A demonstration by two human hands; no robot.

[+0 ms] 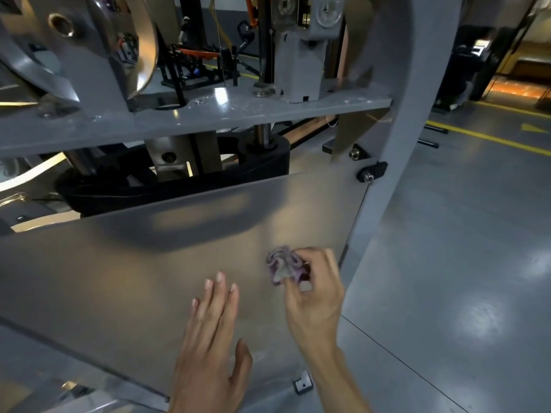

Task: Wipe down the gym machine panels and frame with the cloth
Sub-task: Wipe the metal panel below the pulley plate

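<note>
Right hand (313, 290) is pinching a small bunched purple-grey cloth (281, 263) between curled fingers and thumb, the wad sticking out up and to the left of the knuckles; left hand (213, 329) is lying flat with fingers straight and holding nothing, palm seemingly resting on the panel, though contact is hard to confirm.

Cloth is sitting against, or just off, the large frosted panel (149, 278), near its right edge and in its lower half; most of the panel is stretching away up and to the left of the cloth, its long axis sloping from lower left to upper right; so the wiping, as I judge it, is going to run leftward and upward, with the right hand the nearer one for it and the left only steadying.

Grey frame upright (396, 114) is standing just beside the cloth on the right; a grey crossbar (208, 114) is running above the panel, speckled with pale marks; black weight stack (262, 162) is showing between them.

Beyond, a glossy grey floor (462, 263) with yellow lines (489, 138); other gym equipment is dim in the background.
</note>
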